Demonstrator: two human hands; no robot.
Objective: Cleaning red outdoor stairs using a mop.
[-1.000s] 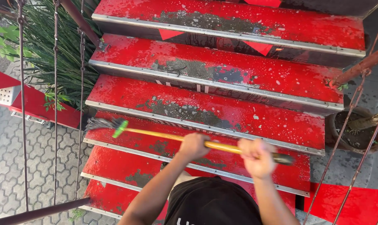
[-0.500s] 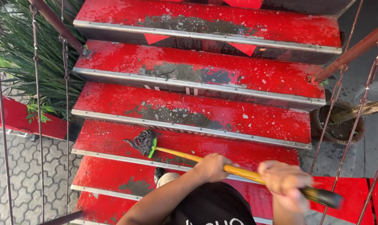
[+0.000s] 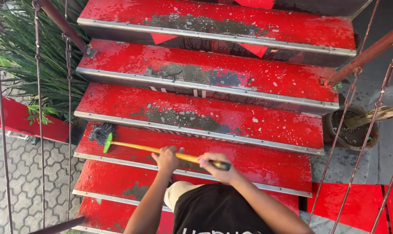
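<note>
While both our left hand (image 3: 167, 158) and right hand (image 3: 217, 167) clamp its yellow handle, the broom (image 3: 118, 145) stretches leftward across the red step (image 3: 266, 162).

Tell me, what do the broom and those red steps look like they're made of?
The broom, gripped by the left hand and right hand, seems to have a yellow wooden or bamboo stick, a green plastic collar and dark bristles. The steps look like red-painted concrete or metal; paint has worn to grey patches, with shiny metal strips along the edges.
</note>
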